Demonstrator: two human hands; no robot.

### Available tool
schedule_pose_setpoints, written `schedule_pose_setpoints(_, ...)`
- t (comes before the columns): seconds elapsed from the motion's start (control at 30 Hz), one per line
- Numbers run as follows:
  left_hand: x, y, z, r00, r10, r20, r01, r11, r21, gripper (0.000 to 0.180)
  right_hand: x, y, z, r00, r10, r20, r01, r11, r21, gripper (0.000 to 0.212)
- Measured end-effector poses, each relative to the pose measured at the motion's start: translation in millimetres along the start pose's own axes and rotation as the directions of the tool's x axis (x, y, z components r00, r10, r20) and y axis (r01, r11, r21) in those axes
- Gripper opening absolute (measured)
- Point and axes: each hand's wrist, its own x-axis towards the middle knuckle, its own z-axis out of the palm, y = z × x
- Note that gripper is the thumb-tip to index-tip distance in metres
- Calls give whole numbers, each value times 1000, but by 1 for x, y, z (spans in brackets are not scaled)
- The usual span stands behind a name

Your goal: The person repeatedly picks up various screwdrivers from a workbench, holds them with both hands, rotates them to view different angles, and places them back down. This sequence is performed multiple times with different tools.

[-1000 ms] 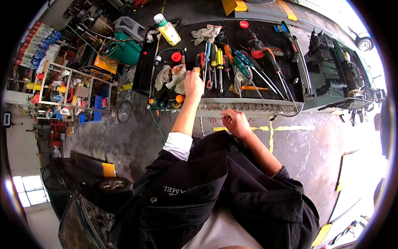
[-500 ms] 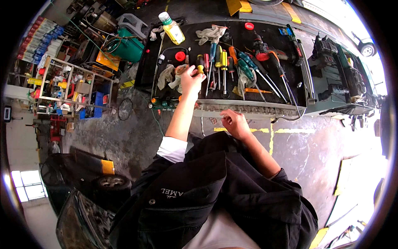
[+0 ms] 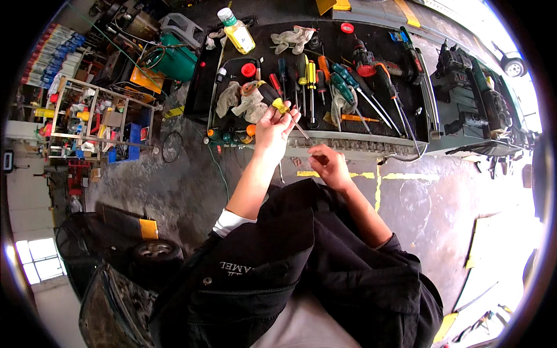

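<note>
A screwdriver with a black and yellow handle [image 3: 281, 106] is pinched in the fingers of my left hand [image 3: 271, 138]. Its thin shaft slants down and right, over the near edge of the tool tray [image 3: 354, 141]. Just right of the shaft's tip, in front of the tray, hovers my right hand [image 3: 329, 167]. Its fingers are loosely curled, a gap shows between thumb and forefinger, and I see nothing in it. Beyond the left hand lie crumpled work gloves [image 3: 250, 110], a red-handled tool [image 3: 275, 85] and a yellow-handled screwdriver [image 3: 312, 75].
Across the tray lie teal-handled tools [image 3: 342, 88], a cordless drill [image 3: 364, 60] and a long orange-handled tool [image 3: 386, 81]. A bottle of yellow liquid [image 3: 237, 33] stands at the back left. To the left are a green bin [image 3: 177, 61] and a metal rack [image 3: 96, 113].
My left hand has lifted the screwdriver out of the row of tools and drawn it nearer, tilting its shaft toward my right hand. The right hand has hardly moved.
</note>
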Motion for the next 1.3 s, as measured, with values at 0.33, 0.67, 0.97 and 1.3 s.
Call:
schedule_pose_setpoints(0.33, -42, -10, -4, 975, 136, 174, -131, 991, -40, 47, -7, -22, -13, 964, 126, 233, -251, 710, 658, 40)
schedule_pose_setpoints(0.67, -65, -16, -18, 970, 148, 194, -142, 989, -49, 66, -18, -20, -6, 963, 129, 238, -259, 686, 679, 33)
schedule_pose_setpoints(0.97, -75, 2, -23, 963, 100, 252, -95, 995, -31, 69, -13, -28, 6, 974, 40, 222, -165, 797, 581, 32)
schedule_pose_setpoints(1.3, -70, 13, -42, 958, 101, 269, -76, 992, -102, 61, -12, -28, 7, 976, -1, 220, -117, 845, 521, 28)
